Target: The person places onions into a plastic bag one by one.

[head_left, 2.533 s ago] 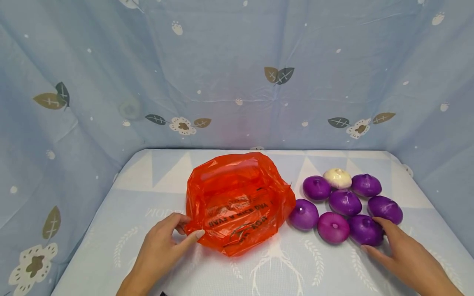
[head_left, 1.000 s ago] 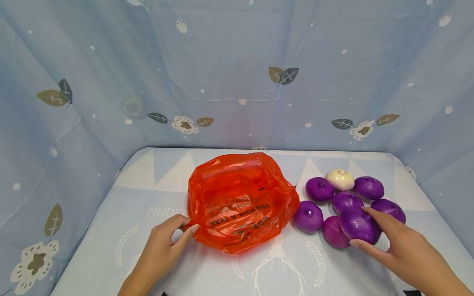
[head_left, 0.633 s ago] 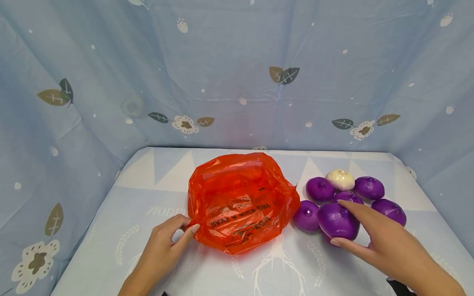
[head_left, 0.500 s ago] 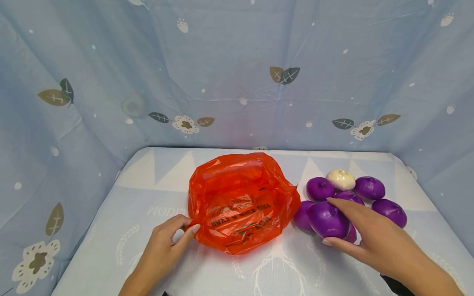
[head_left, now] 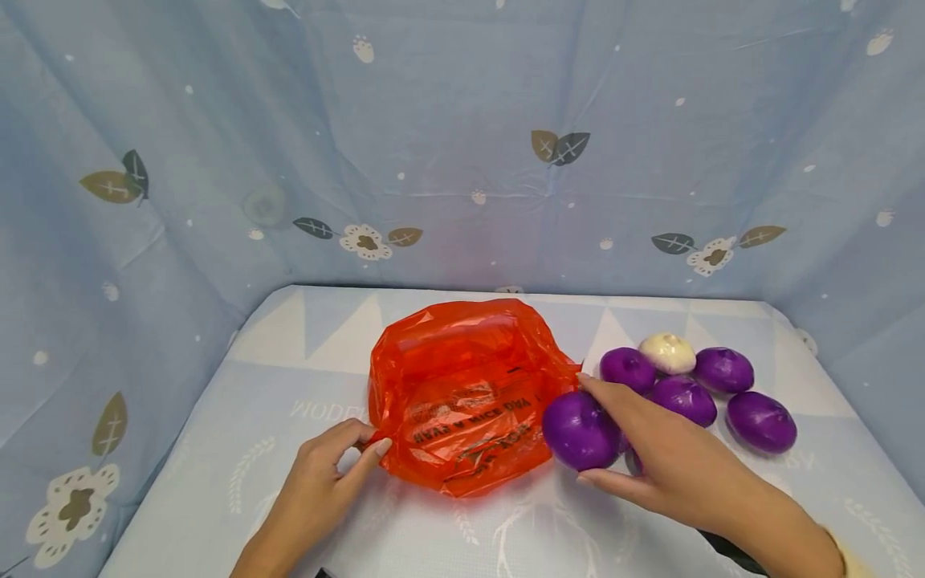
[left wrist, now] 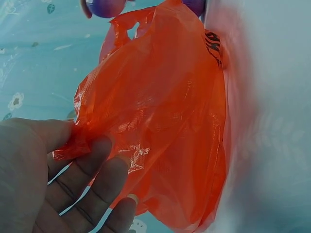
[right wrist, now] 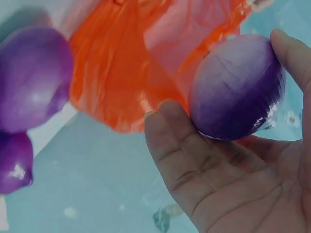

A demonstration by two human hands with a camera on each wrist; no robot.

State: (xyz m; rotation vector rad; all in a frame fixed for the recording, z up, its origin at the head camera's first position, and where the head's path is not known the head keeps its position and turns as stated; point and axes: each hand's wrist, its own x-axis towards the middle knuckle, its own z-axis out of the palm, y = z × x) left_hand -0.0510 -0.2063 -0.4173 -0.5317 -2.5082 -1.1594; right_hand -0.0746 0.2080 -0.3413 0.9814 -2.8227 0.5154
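Observation:
A red plastic bag [head_left: 462, 385] with black lettering stands mouth-up at the middle of the table, its opening spread toward me. My left hand [head_left: 318, 474] pinches the bag's near left rim between thumb and fingers; the left wrist view shows the other fingers [left wrist: 109, 179] against the bag's side. In my right hand [head_left: 672, 457] a shiny purple onion [head_left: 580, 431] is held off the table, thumb and fingertips on either side of it. From the head it overlaps the bag's right edge. The right wrist view has this onion [right wrist: 238, 87] in front of the bag.
Right of the bag sit several other purple onions [head_left: 682, 400] and one white onion [head_left: 668, 353], close together. My right hand partly hides some of them. Blue patterned curtain [head_left: 448, 144] hangs behind and beside the pale patterned tablecloth [head_left: 289, 401].
My right hand has taken hold of the front right purple onion, lifted it and carried it left over the others to the bag's right edge. My left hand stays on the rim.

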